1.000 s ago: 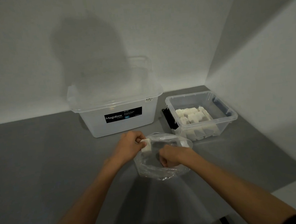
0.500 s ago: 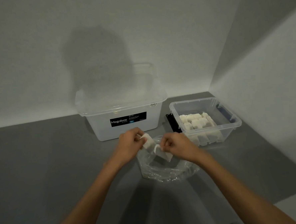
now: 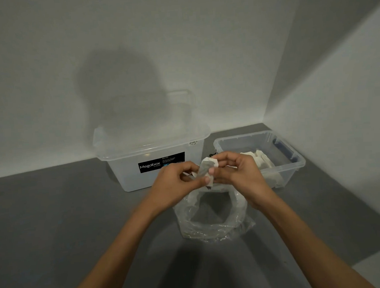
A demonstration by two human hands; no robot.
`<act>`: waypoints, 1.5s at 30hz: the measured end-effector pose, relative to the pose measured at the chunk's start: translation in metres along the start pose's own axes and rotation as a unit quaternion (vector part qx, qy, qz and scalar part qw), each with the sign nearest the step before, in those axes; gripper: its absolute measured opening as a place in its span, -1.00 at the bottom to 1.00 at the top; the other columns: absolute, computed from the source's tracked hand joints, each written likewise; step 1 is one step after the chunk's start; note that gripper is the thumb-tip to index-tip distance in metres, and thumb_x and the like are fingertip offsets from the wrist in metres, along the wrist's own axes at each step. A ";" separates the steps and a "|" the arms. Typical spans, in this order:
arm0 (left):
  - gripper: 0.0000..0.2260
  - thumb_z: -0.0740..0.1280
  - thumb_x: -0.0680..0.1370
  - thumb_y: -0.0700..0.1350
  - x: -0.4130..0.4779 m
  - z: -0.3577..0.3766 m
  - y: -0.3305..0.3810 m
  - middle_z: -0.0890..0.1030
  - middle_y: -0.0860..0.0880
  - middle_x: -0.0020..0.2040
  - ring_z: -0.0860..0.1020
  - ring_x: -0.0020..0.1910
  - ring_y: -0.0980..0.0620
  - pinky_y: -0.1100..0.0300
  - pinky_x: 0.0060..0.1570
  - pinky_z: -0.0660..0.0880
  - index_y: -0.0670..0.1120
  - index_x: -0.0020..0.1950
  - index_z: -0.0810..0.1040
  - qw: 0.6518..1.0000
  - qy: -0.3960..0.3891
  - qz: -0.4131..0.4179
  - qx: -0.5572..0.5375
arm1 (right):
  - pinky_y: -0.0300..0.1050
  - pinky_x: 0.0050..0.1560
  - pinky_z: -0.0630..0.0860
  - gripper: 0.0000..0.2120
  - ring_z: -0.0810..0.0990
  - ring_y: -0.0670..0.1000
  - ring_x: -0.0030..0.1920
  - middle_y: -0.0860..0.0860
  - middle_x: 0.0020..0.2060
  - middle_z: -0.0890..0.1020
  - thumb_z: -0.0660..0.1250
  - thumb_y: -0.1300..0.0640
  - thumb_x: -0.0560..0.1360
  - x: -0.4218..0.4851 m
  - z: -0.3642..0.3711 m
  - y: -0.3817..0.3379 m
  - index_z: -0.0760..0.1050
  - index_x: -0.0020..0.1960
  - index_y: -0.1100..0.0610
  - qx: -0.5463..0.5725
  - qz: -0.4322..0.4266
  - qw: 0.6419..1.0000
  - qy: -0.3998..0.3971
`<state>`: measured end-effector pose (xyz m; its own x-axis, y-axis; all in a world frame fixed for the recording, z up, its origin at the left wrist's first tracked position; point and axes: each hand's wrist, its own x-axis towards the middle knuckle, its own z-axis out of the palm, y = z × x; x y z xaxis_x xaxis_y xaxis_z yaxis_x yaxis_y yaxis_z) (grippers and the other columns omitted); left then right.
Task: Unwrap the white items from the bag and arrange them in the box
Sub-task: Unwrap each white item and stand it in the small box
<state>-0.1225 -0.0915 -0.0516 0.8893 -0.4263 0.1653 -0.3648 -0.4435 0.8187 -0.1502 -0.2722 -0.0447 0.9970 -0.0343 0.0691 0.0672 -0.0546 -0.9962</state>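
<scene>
Two bare forearms reach in from the bottom edge over a grey surface [image 3: 55, 218]. Between them a crumpled clear plastic bag [image 3: 184, 219] sits on the surface with its mouth open upward. Just above the bag, the left hand [image 3: 176, 184] and the right hand [image 3: 237, 174] meet with fingers curled. Both pinch a small white item [image 3: 208, 165] between thumb and fingertips and hold it in the air. A greyish, see-through wrapper lies across part of the item; how far it has come off cannot be told.

Behind the right hand stands a small clear box [image 3: 297, 165] with no lid, set near the corner of the room. It holds a batch of white pieces [image 3: 262, 160] packed side by side toward its near end, partly hidden by the right hand. To its left, just beside it, stands a larger frosted storage box [image 3: 131, 176] with a clear lid [image 3: 151, 141] on top and a black label [image 3: 161, 165] reading "Megabox" on its front. Beyond both boxes rises a white wall [image 3: 178, 44], where a broad shadow [image 3: 118, 81] falls above the larger box.
</scene>
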 end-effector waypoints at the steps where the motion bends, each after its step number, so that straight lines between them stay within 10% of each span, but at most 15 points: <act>1: -0.85 0.44 0.45 0.05 0.002 0.000 0.001 0.66 0.03 -0.18 0.62 -0.25 0.03 0.09 -0.24 0.57 0.00 -0.08 0.65 1.000 0.010 0.007 0.000 | -0.07 -0.09 0.63 -0.80 0.70 0.05 -0.16 0.08 -0.21 0.71 0.46 0.35 0.39 0.001 -0.001 -0.004 0.61 0.00 0.22 -0.025 -0.017 1.000 0.002; 14: -0.90 0.46 0.45 0.00 0.036 -0.001 0.032 0.56 0.15 -0.37 0.50 -0.34 0.26 0.47 -0.31 0.34 -0.01 -0.14 0.65 0.996 0.032 0.068 0.049 | -0.18 -0.03 0.58 -0.99 0.65 -0.11 -0.16 -0.07 -0.23 0.69 0.45 0.10 0.45 0.011 -0.040 -0.054 0.64 -0.14 0.00 -0.236 -0.114 0.965 0.024; 26: -0.89 0.34 0.54 0.02 0.087 0.039 0.055 0.64 0.15 -0.18 0.57 -0.18 0.24 0.28 -0.17 0.48 0.11 0.02 0.62 0.994 0.060 0.048 0.083 | -0.42 -0.15 0.49 -0.97 0.62 -0.16 -0.23 -0.10 -0.28 0.66 0.42 0.15 0.47 0.048 -0.138 -0.076 0.64 -0.13 0.06 -0.349 -0.154 0.921 0.072; 42: -0.91 0.39 0.51 -0.06 0.119 0.086 0.055 0.67 0.12 -0.20 0.61 -0.19 0.21 0.15 -0.08 0.57 -0.01 -0.02 0.63 0.982 0.122 -0.049 0.138 | -0.15 -0.06 0.50 -0.82 0.58 0.01 -0.19 0.10 -0.11 0.65 0.37 0.26 0.48 0.137 -0.130 0.054 0.61 0.07 0.23 -0.434 0.056 0.858 -0.269; 45: -0.91 0.39 0.50 -0.05 0.115 0.086 0.050 0.66 0.14 -0.21 0.61 -0.19 0.20 0.16 -0.08 0.57 0.02 -0.01 0.63 0.979 0.136 -0.064 0.141 | -0.20 -0.29 0.50 -0.92 0.55 0.03 -0.30 0.08 -0.24 0.57 0.33 0.29 0.48 0.141 -0.121 0.070 0.54 -0.04 0.19 -0.419 0.092 0.850 -0.306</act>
<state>-0.0618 -0.2307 -0.0395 0.9594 -0.1445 0.2422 -0.2726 -0.6954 0.6649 -0.0094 -0.4012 -0.0983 0.8378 0.3925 -0.3796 0.1132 -0.8049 -0.5825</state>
